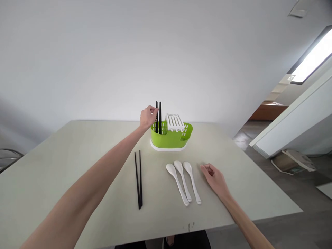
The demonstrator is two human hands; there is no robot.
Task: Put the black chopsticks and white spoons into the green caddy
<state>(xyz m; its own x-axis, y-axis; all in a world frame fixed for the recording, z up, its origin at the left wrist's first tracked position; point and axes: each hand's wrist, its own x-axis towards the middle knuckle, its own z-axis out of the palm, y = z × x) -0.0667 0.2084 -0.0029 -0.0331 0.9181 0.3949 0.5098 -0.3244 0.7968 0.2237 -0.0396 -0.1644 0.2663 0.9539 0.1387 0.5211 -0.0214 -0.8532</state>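
Observation:
At the left side of a green cutlery holder (pixel 166 141), my left hand (pixel 147 117) is closed with thumb and fingertips pinching black chopsticks (pixel 156 126) that stand upright in it. Another black chopstick (pixel 160 119) stands beside them in the same compartment. My right hand (pixel 214 179) rests on the table with its fingers loosely curled in and nothing seen in them. Left of it lie three white spoons (pixel 193 181), bowls pointing away from me. Two more black chopsticks (pixel 138 180) lie side by side on the table, nearer to me than the holder.
The holder has a white slotted rack (pixel 175 122) on top and a white base (pixel 168 149). It stands on a pale table (pixel 103 221) against a white wall (pixel 166 52). A lidded bin (pixel 293 162) is on the floor to the right. Part of a metal chair shows far left.

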